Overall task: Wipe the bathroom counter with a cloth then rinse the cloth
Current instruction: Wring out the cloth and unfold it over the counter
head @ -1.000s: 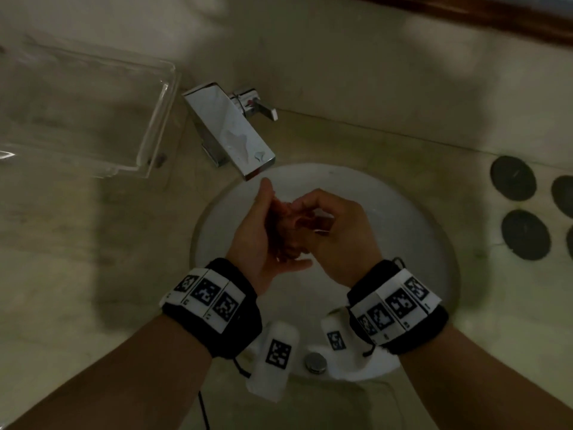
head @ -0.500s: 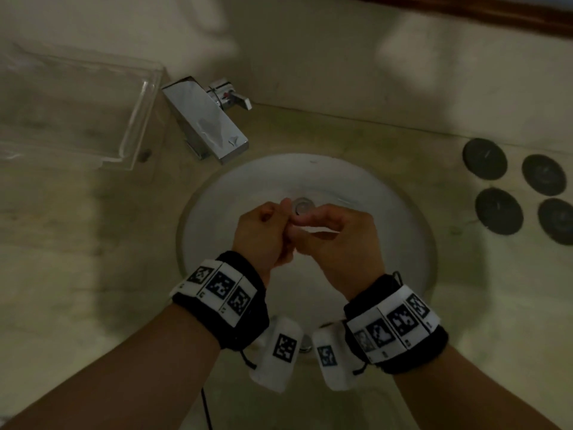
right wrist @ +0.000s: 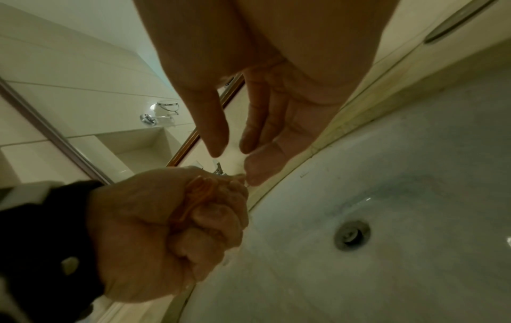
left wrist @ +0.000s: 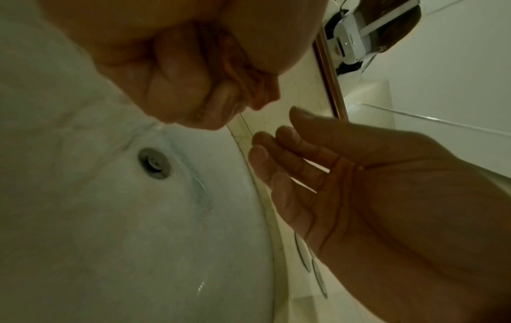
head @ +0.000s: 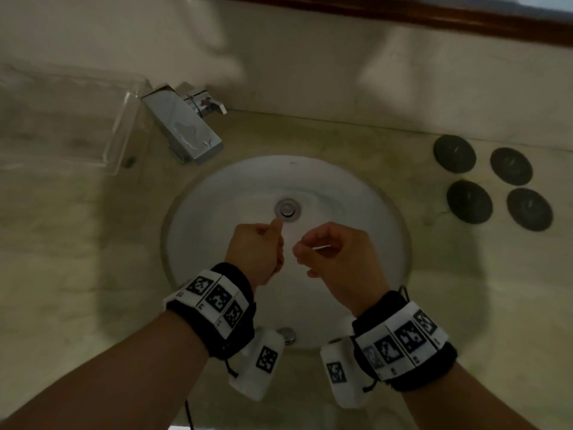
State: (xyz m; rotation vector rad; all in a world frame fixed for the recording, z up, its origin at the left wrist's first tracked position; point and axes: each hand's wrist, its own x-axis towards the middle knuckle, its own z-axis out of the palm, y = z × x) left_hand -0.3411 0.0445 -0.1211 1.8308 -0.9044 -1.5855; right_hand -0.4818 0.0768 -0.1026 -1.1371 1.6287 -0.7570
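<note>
A small orange cloth point(left wrist: 235, 65) is balled up inside my left hand point(head: 260, 246), whose fist grips it over the white sink basin point(head: 356, 193). In the right wrist view the cloth point(right wrist: 199, 196) shows as an orange strip between the curled fingers point(right wrist: 210, 218). My right hand point(head: 313, 252) hovers a short gap to the right of the fist. Its fingers point(right wrist: 254, 122) are relaxed and hold nothing. Both hands hang just in front of the drain point(head: 287, 208).
A chrome faucet point(head: 183, 128) stands at the basin's back left with no water running. A clear tray point(head: 62, 119) lies left of it on the beige counter point(head: 77, 259). Several dark round discs point(head: 454, 153) lie at the right. A mirror frame point(head: 403, 13) runs behind.
Both hands drew back from under the faucet spout toward the basin's front. They were joined around the cloth; now they are apart, and the right hand has let go.
</note>
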